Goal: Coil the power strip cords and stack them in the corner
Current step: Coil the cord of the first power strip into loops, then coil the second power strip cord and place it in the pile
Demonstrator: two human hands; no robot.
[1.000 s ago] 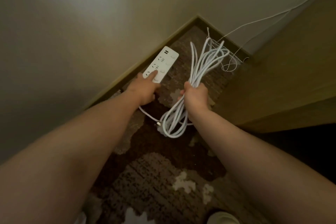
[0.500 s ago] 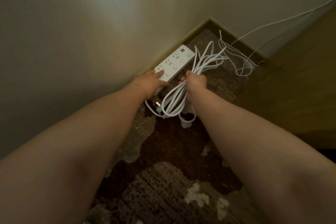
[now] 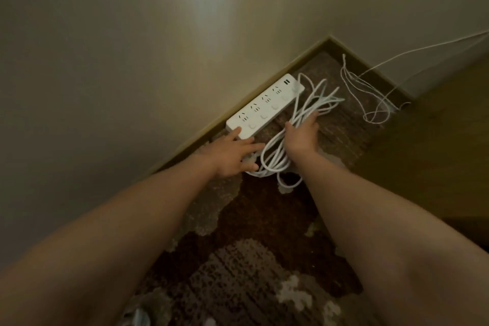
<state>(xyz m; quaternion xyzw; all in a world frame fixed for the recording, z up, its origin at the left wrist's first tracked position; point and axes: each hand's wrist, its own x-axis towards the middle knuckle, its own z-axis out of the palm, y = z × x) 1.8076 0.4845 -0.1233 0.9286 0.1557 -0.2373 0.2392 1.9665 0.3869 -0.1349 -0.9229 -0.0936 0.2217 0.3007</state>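
A white power strip lies flat on the carpet along the left wall's baseboard, its far end near the corner. My left hand has its fingers spread, one fingertip touching the strip's near end. The strip's coiled white cord lies on the carpet to the right of the strip. My right hand rests flat on top of the coil with straight fingers, pressing it down.
A thin white wire lies in loose loops in the corner and runs up along the right wall. A wooden furniture panel stands at the right. Patterned brown carpet covers the floor.
Both hands carried the strip and coil down toward the corner. The strip now lies along the baseboard, and both hands have released their grips and opened flat.
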